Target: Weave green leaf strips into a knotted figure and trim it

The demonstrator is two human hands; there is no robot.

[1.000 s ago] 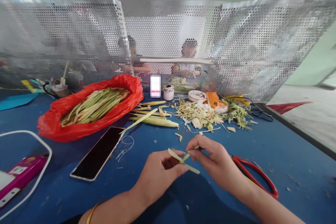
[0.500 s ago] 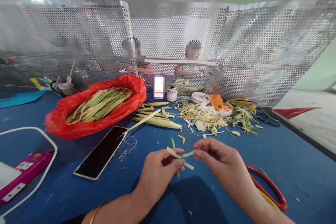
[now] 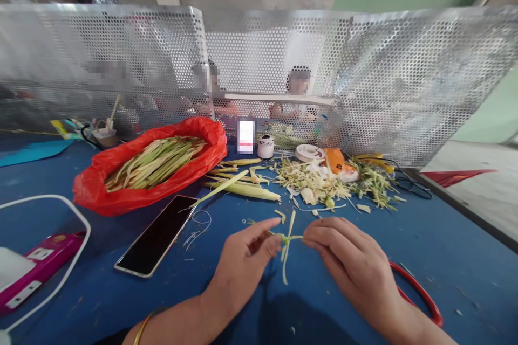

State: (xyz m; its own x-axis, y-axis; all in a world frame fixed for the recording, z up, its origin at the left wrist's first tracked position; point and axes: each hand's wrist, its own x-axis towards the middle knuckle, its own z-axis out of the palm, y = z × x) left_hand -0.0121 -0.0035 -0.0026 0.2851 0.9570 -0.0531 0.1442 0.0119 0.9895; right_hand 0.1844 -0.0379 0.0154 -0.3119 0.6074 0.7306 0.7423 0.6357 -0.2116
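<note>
Between my hands, above the blue table (image 3: 218,302), is a small knot of pale green leaf strips (image 3: 285,239) with several ends sticking out. My left hand (image 3: 251,253) pinches its left side between thumb and fingers. The fingers of my right hand (image 3: 352,259) are closed on the strip end that points right. One strip stands up from the knot and another hangs below it. Behind my right wrist lie red looped handles (image 3: 421,291), partly hidden by the arm.
A red plastic bag (image 3: 89,188) of long leaves sits at left, beside a dark phone (image 3: 156,237). Loose husk leaves (image 3: 251,191) and a heap of scraps (image 3: 299,175) lie beyond my hands. A perforated metal screen (image 3: 259,43) stands behind; a purple power strip (image 3: 44,264) is at left.
The knotted strips have turned, so ends now point up and down instead of slanting. My right hand has shifted slightly right and rotated, its back more toward me.
</note>
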